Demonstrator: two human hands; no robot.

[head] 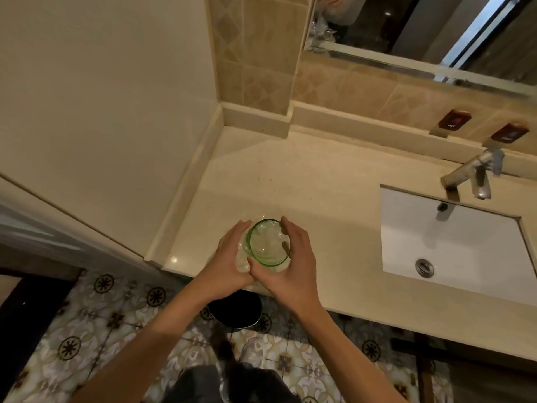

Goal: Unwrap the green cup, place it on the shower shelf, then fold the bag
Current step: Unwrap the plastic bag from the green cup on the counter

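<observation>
A clear green cup (268, 242) stands upright at the front edge of the beige countertop (305, 181), seen from above. A thin clear plastic bag (242, 258) clings around its left side and bunches beneath it. My left hand (229, 257) cups the bag against the cup's left side. My right hand (293, 257) wraps the cup's right side, thumb low at the front and fingers curled over the rim. The cup's base is hidden by my hands and the bag.
A white sink (447, 242) with a metal tap (470, 175) lies to the right in the countertop. A mirror (421, 27) hangs on the tiled wall behind. A black round bin (235, 311) stands on the patterned floor under the counter edge.
</observation>
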